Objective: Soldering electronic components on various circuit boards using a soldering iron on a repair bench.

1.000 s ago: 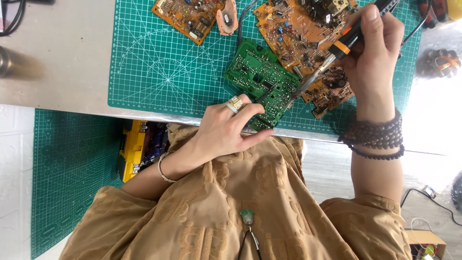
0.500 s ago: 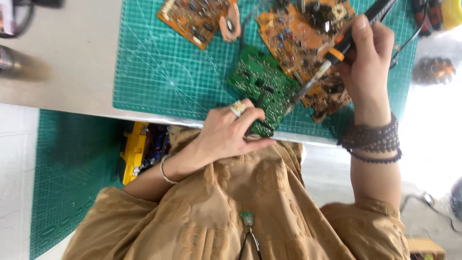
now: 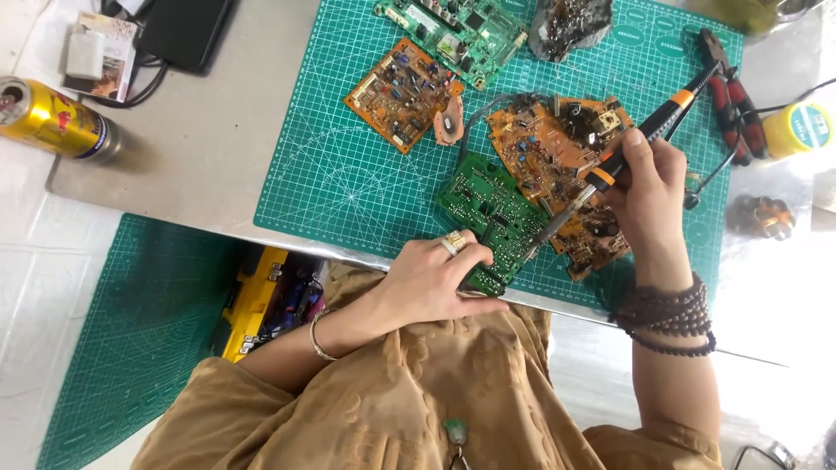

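Head view. A green circuit board (image 3: 489, 218), roughly rectangular and dotted with small components, lies on the green cutting mat (image 3: 348, 174) at the near edge of the table (image 3: 192, 148). The left hand (image 3: 435, 283), its grip pinched on the board's near corner, holds it steady. The right hand (image 3: 649, 187), just right of the board, has its grip closed around a black-and-orange soldering iron (image 3: 610, 165), whose metal tip touches the board's right edge. Orange circuit boards (image 3: 549, 148) lie just behind the green board, partly overlapping it. Red-handled pliers (image 3: 731, 96) lie well to its right; a yellow can (image 3: 52, 117) lies far left.
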